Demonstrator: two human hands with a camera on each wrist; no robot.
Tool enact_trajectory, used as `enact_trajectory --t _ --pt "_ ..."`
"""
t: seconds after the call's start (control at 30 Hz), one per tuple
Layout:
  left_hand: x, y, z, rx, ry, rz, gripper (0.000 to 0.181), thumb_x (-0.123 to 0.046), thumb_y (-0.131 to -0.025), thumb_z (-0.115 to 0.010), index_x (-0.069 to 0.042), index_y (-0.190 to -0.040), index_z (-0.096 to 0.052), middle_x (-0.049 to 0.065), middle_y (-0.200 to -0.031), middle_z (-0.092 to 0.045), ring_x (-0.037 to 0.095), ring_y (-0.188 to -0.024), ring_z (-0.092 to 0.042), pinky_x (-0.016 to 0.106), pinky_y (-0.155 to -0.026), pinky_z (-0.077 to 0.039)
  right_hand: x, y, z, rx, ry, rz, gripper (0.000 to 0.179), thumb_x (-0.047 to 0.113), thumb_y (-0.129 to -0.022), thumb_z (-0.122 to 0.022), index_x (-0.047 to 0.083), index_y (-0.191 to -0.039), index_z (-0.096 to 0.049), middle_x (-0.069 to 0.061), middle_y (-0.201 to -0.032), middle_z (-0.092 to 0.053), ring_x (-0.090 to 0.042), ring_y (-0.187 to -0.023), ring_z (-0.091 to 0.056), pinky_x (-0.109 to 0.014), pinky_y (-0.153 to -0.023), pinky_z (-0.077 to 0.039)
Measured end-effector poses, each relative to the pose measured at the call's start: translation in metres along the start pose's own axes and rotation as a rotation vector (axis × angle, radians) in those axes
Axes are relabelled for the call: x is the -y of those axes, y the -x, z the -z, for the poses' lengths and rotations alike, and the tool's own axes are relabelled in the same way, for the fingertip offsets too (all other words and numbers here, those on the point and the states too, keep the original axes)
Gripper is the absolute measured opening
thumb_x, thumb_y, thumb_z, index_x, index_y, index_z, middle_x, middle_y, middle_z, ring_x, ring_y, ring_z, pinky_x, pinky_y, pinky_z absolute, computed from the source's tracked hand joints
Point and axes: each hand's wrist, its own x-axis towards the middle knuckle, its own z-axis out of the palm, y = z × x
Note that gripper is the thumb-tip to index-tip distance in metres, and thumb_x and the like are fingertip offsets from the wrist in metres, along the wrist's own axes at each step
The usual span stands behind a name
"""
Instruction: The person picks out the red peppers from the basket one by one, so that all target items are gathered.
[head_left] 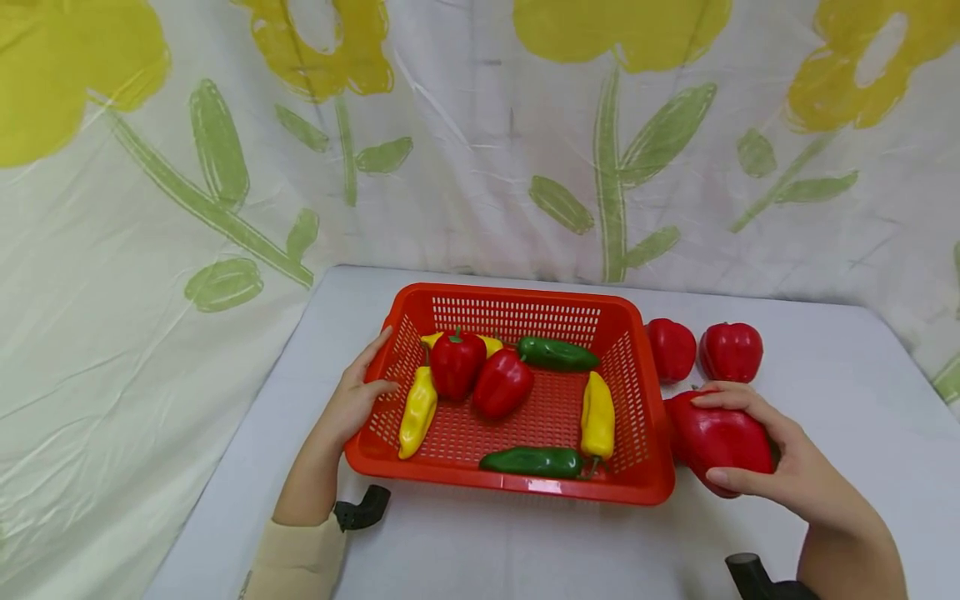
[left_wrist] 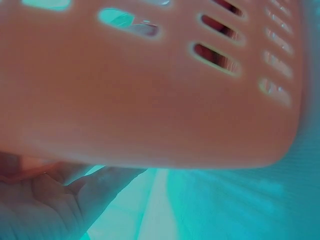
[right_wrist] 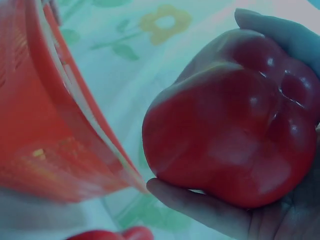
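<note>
A red plastic basket (head_left: 517, 483) with slotted walls holds two red bell peppers (head_left: 502, 383), several yellow peppers (head_left: 597, 417) and two long green peppers (head_left: 532, 461). My left hand (head_left: 356, 400) grips its left rim, thumb over the edge. In the left wrist view the basket's wall (left_wrist: 140, 110) fills most of the picture, above part of that hand (left_wrist: 55, 205). Beside the basket's right wall, my right hand (head_left: 780, 450) holds a large red bell pepper (head_left: 720, 437), also close up in the right wrist view (right_wrist: 225, 125), fingers and thumb round its sides.
Two more red bell peppers (head_left: 731, 352) stand on the white table (head_left: 832, 358), behind the right hand and right of the basket. A white cloth with yellow flowers (head_left: 465, 167) hangs behind the table. Dark wrist mounts (head_left: 363, 508) sit at both wrists.
</note>
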Motion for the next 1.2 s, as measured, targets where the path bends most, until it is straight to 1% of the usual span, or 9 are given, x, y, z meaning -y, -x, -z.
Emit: enact_trajectory --t 0.2,0.33,0.47,0.63,0.73,0.87,1.0,1.1,1.2 --pt "0.000 -0.001 -0.001 0.000 0.002 0.002 0.073 0.000 -0.088 -0.044 -0.034 -0.148 -0.020 0.005 -0.156 -0.017 0.034 -0.129 -0.039 0.046 -0.094 -0.047 -0.017 0.012 0.010 -0.049 -0.130 -0.018 0.077 -0.019 -0.065 -0.062 -0.001 -0.134 -0.035 0.000 -0.133 -0.040 -0.009 -0.112 -0.044 -0.029 -0.062 -0.057" --pt "0.000 -0.001 -0.001 0.001 0.006 0.002 0.073 0.001 -0.088 -0.044 -0.034 -0.148 -0.020 0.005 -0.156 -0.017 0.034 -0.129 -0.039 0.046 -0.094 -0.047 -0.029 0.016 0.017 -0.082 -0.140 -0.003 0.081 -0.021 -0.061 -0.064 -0.003 -0.134 -0.034 0.000 -0.132 -0.040 -0.009 -0.112 -0.044 -0.027 -0.062 -0.057" --pt "0.002 -0.001 -0.001 0.000 0.005 -0.001 0.073 0.001 -0.088 -0.044 -0.034 -0.148 -0.021 0.005 -0.156 -0.017 0.034 -0.129 -0.038 0.046 -0.095 -0.047 -0.039 0.020 0.024 -0.094 -0.175 0.020 0.081 -0.024 -0.060 -0.062 -0.005 -0.133 -0.033 0.000 -0.134 -0.040 -0.009 -0.113 -0.043 -0.026 -0.063 -0.057" --pt "0.002 0.000 -0.001 -0.004 0.002 0.000 0.073 0.001 -0.088 -0.044 -0.035 -0.148 -0.020 0.005 -0.156 -0.017 0.034 -0.129 -0.038 0.046 -0.094 -0.047 -0.051 0.024 0.030 -0.141 -0.185 -0.048 0.081 -0.023 -0.063 -0.061 -0.001 -0.135 -0.033 0.003 -0.132 -0.040 -0.007 -0.110 -0.044 -0.026 -0.061 -0.057" --pt "0.001 0.001 -0.001 -0.006 0.005 0.001 0.073 0.001 -0.089 -0.043 -0.035 -0.148 -0.020 0.006 -0.156 -0.017 0.035 -0.128 -0.039 0.046 -0.093 -0.048 -0.059 0.026 0.033 -0.180 -0.151 -0.106 0.082 -0.020 -0.065 -0.062 0.003 -0.138 -0.033 0.005 -0.131 -0.039 -0.007 -0.109 -0.043 -0.025 -0.060 -0.056" --pt "0.001 0.002 -0.001 -0.006 0.011 0.003 0.073 0.001 -0.089 -0.043 -0.035 -0.148 -0.020 0.006 -0.155 -0.018 0.036 -0.127 -0.040 0.046 -0.091 -0.049 -0.072 0.030 0.037 -0.242 -0.156 -0.160 0.082 -0.019 -0.068 -0.061 0.008 -0.140 -0.032 0.008 -0.130 -0.039 -0.006 -0.109 -0.041 -0.022 -0.060 -0.055" --pt "0.001 0.001 0.000 -0.005 0.009 0.000 0.073 0.001 -0.089 -0.043 -0.034 -0.148 -0.020 0.007 -0.155 -0.018 0.036 -0.127 -0.040 0.046 -0.092 -0.049 -0.085 0.035 0.040 -0.283 -0.226 -0.169 0.081 -0.019 -0.071 -0.059 0.013 -0.140 -0.033 0.010 -0.130 -0.038 -0.005 -0.109 -0.039 -0.020 -0.062 -0.054" --pt "0.000 0.001 0.000 -0.004 0.013 0.000 0.073 0.001 -0.089 -0.043 -0.034 -0.148 -0.021 0.007 -0.155 -0.019 0.036 -0.127 -0.040 0.046 -0.092 -0.049 -0.093 0.036 0.039 -0.296 -0.277 -0.150 0.080 -0.021 -0.072 -0.057 0.015 -0.140 -0.034 0.011 -0.131 -0.038 -0.005 -0.111 -0.038 -0.019 -0.063 -0.054" --pt "-0.001 0.001 0.000 -0.003 0.017 0.002 0.073 0.001 -0.089 -0.044 -0.035 -0.148 -0.021 0.007 -0.155 -0.019 0.036 -0.127 -0.041 0.045 -0.091 -0.049 -0.099 0.034 0.038 -0.305 -0.289 -0.138 0.080 -0.022 -0.072 -0.056 0.011 -0.141 -0.033 0.011 -0.136 -0.036 -0.005 -0.114 -0.036 -0.018 -0.065 -0.054"
